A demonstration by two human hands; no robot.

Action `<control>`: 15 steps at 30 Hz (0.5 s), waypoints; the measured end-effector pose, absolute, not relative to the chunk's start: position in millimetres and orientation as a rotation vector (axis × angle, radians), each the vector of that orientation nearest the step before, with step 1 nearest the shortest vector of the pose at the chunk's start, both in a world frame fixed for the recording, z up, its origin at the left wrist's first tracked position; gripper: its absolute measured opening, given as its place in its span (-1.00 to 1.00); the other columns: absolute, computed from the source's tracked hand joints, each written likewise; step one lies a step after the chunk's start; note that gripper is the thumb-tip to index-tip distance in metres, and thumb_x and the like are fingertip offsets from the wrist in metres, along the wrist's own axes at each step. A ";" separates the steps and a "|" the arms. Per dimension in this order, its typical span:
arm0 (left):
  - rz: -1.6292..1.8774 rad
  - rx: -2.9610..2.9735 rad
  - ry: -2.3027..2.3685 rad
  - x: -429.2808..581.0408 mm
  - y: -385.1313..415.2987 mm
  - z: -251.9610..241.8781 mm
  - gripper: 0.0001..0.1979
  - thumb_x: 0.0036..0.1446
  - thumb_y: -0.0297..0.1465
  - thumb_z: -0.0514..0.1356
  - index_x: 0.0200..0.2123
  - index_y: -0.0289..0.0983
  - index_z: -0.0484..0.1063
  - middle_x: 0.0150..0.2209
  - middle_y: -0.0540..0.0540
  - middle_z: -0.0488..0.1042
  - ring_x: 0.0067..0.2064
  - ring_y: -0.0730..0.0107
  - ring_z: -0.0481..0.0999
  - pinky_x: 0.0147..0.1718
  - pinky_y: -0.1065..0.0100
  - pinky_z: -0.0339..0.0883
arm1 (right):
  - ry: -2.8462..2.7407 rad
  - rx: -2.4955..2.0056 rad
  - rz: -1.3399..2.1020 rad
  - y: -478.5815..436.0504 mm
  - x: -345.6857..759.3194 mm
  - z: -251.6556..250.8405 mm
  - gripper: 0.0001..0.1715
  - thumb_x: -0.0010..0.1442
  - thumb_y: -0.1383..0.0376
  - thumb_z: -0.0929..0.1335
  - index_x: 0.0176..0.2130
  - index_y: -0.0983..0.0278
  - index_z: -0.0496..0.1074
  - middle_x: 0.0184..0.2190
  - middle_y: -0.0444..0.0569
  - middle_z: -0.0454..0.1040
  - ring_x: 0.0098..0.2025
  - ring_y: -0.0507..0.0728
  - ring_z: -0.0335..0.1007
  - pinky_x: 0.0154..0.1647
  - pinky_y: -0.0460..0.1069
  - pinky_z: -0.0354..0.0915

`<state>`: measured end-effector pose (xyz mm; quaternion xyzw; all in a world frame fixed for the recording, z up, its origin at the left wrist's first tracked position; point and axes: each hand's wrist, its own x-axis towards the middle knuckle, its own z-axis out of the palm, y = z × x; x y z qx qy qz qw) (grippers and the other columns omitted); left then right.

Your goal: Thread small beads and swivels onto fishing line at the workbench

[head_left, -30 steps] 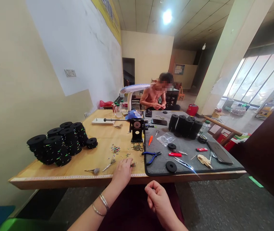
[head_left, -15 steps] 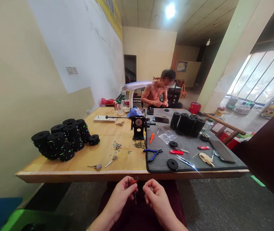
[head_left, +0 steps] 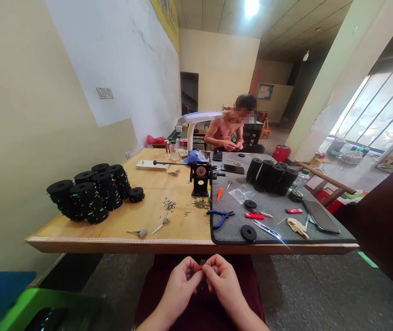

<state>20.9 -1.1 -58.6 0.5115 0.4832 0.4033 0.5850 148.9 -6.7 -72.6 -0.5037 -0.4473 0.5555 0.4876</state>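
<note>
My left hand point(head_left: 184, 281) is closed in a pinch on a small orange-red piece point(head_left: 199, 267), held low in front of the table's near edge. Fingertips of my right hand point(head_left: 223, 278) meet it there, closed in a pinch at the same spot. Whatever the right fingers grip is too small and too covered to name. Nearest on the table above my hands are blue-handled pliers point(head_left: 221, 218), a wire brush-like bundle point(head_left: 162, 225) and a black foam disc point(head_left: 248, 232).
A black hand-crank winder point(head_left: 200, 178) stands mid-table near a lamp point(head_left: 191, 133). Black foam spools point(head_left: 84, 195) stack at left, more spools point(head_left: 270, 175) at right. Small beads point(head_left: 169, 203), a red lighter point(head_left: 254, 216) and a phone point(head_left: 320, 216) lie about. Another person point(head_left: 232, 131) sits opposite.
My right hand has moved left to meet my left hand, and their fingertips now come together at the orange-red piece. The view has shifted slightly.
</note>
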 end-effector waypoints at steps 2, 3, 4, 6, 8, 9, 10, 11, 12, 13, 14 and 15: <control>0.946 1.215 1.127 21.8 -2.0 -58.7 -0.69 -0.08 -0.19 0.25 -0.54 -0.25 0.22 -0.60 0.12 0.25 -0.58 0.52 0.25 -0.65 0.49 0.17 | -1.114 -1.238 1.320 -6.7 149.5 -71.8 -0.56 -0.02 -0.04 0.38 -0.50 0.25 0.24 -0.77 -0.32 0.16 -0.75 -0.09 -0.02 -0.71 -0.17 -0.11; 0.950 1.221 1.127 22.3 -2.4 -59.0 -0.70 -0.07 -0.20 0.25 -0.55 -0.24 0.22 -0.60 0.12 0.24 -0.59 0.52 0.25 -0.66 0.49 0.18 | -1.131 -1.245 1.303 -6.9 149.9 -71.4 -0.57 -0.02 -0.02 0.38 -0.50 0.26 0.25 -0.76 -0.32 0.17 -0.74 -0.09 -0.01 -0.70 -0.17 -0.10; 0.953 1.224 1.129 22.9 -2.7 -59.5 -0.71 -0.07 -0.21 0.25 -0.55 -0.24 0.21 -0.61 0.12 0.24 -0.60 0.52 0.25 -0.67 0.49 0.18 | -1.147 -1.251 1.289 -7.1 150.3 -71.2 -0.58 -0.01 -0.01 0.38 -0.50 0.26 0.26 -0.76 -0.31 0.18 -0.74 -0.09 0.00 -0.70 -0.17 -0.09; 0.955 1.233 1.137 23.8 -3.1 -60.4 -0.72 -0.06 -0.23 0.24 -0.54 -0.24 0.21 -0.61 0.13 0.24 -0.61 0.53 0.25 -0.68 0.50 0.18 | -1.176 -1.263 1.262 -7.6 151.1 -71.3 -0.61 0.02 0.02 0.37 -0.49 0.27 0.26 -0.76 -0.31 0.19 -0.74 -0.09 0.01 -0.70 -0.17 -0.08; 0.957 1.241 1.148 24.5 -3.2 -60.9 -0.74 -0.05 -0.25 0.23 -0.54 -0.24 0.21 -0.61 0.13 0.24 -0.62 0.53 0.26 -0.68 0.49 0.19 | -1.196 -1.277 1.239 -7.9 151.4 -71.7 -0.64 0.05 0.05 0.36 -0.49 0.27 0.27 -0.76 -0.30 0.20 -0.73 -0.09 0.02 -0.69 -0.17 -0.08; 0.958 1.242 1.151 24.6 -3.2 -61.0 -0.75 -0.04 -0.25 0.22 -0.54 -0.24 0.21 -0.61 0.12 0.25 -0.61 0.53 0.27 -0.67 0.49 0.20 | -1.201 -1.285 1.229 -7.9 151.3 -71.8 -0.65 0.05 0.06 0.36 -0.49 0.27 0.26 -0.76 -0.30 0.20 -0.73 -0.09 0.02 -0.69 -0.17 -0.08; 0.959 1.238 1.151 24.7 -3.2 -61.0 -0.75 -0.03 -0.25 0.22 -0.54 -0.24 0.21 -0.61 0.12 0.26 -0.61 0.53 0.28 -0.66 0.49 0.21 | -1.202 -1.292 1.223 -7.8 150.9 -71.9 -0.65 0.06 0.07 0.36 -0.49 0.27 0.26 -0.76 -0.30 0.20 -0.73 -0.09 0.03 -0.69 -0.17 -0.08; 0.960 1.231 1.147 24.7 -3.1 -61.1 -0.74 -0.03 -0.25 0.22 -0.54 -0.25 0.22 -0.60 0.11 0.28 -0.60 0.52 0.30 -0.65 0.49 0.22 | -1.198 -1.298 1.223 -7.7 150.4 -71.9 -0.65 0.06 0.07 0.35 -0.49 0.27 0.26 -0.77 -0.30 0.20 -0.73 -0.09 0.02 -0.69 -0.17 -0.08; 0.962 1.219 1.141 24.6 -3.1 -61.3 -0.74 -0.04 -0.25 0.23 -0.54 -0.25 0.22 -0.60 0.11 0.28 -0.60 0.52 0.31 -0.64 0.48 0.24 | -1.190 -1.301 1.229 -7.6 149.8 -71.9 -0.64 0.05 0.06 0.35 -0.50 0.27 0.25 -0.77 -0.30 0.19 -0.74 -0.09 0.02 -0.70 -0.17 -0.08; 0.963 1.203 1.131 24.5 -3.0 -61.7 -0.73 -0.04 -0.24 0.24 -0.55 -0.25 0.22 -0.60 0.10 0.29 -0.59 0.52 0.32 -0.63 0.48 0.24 | -1.179 -1.300 1.240 -7.5 149.1 -72.1 -0.63 0.04 0.05 0.36 -0.50 0.26 0.24 -0.77 -0.30 0.18 -0.74 -0.09 0.01 -0.70 -0.17 -0.09; 0.964 1.181 1.117 24.4 -2.9 -62.3 -0.71 -0.05 -0.24 0.25 -0.55 -0.25 0.22 -0.60 0.10 0.30 -0.58 0.51 0.33 -0.62 0.48 0.25 | -1.165 -1.295 1.251 -7.4 148.5 -72.5 -0.62 0.04 0.03 0.36 -0.50 0.26 0.24 -0.77 -0.30 0.18 -0.74 -0.09 0.00 -0.70 -0.17 -0.09; 0.966 1.151 1.099 24.3 -2.8 -62.9 -0.70 -0.06 -0.23 0.26 -0.55 -0.26 0.22 -0.60 0.10 0.31 -0.57 0.51 0.35 -0.61 0.47 0.26 | -1.152 -1.288 1.260 -7.4 147.9 -73.2 -0.62 0.03 0.02 0.36 -0.50 0.26 0.24 -0.77 -0.30 0.18 -0.75 -0.09 0.00 -0.71 -0.17 -0.09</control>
